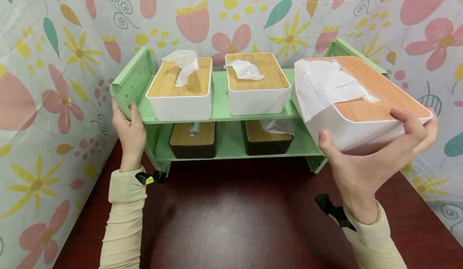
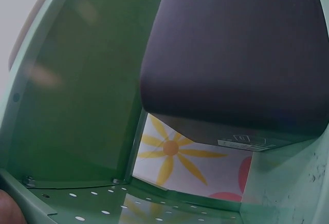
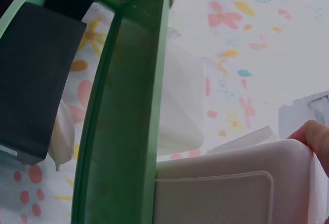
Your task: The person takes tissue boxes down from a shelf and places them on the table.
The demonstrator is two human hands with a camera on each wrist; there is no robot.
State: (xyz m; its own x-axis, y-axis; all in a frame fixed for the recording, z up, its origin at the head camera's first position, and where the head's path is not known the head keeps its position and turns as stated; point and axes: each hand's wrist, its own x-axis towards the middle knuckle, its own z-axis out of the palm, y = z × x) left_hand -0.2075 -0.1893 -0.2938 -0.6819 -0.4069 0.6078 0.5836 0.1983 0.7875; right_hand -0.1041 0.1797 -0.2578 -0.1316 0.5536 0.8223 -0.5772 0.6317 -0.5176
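My right hand point(image 1: 369, 166) grips a white tissue box point(image 1: 358, 134) with a wooden lid, thumb on its front side and fingers over the lid's edge. This tissue box is tilted at the right end of the green two-tier shelf point(image 1: 220, 96), its underside showing in the right wrist view; whether its far end touches the shelf is hidden. A white tissue point(image 1: 322, 84) hangs out over its side. On the opposite end, my left hand point(image 1: 129, 134) grips the front edge of the shelf's left side panel point(image 1: 135, 80).
Two more white tissue boxes, a left one point(image 1: 181, 107) and a middle one point(image 1: 258, 101), stand on the upper tier. Below them sit two dark tissue boxes, left point(image 1: 193, 151) and right point(image 1: 267, 147). The shelf stands on a dark red table point(image 1: 231, 221) before a flowered curtain point(image 1: 87, 28).
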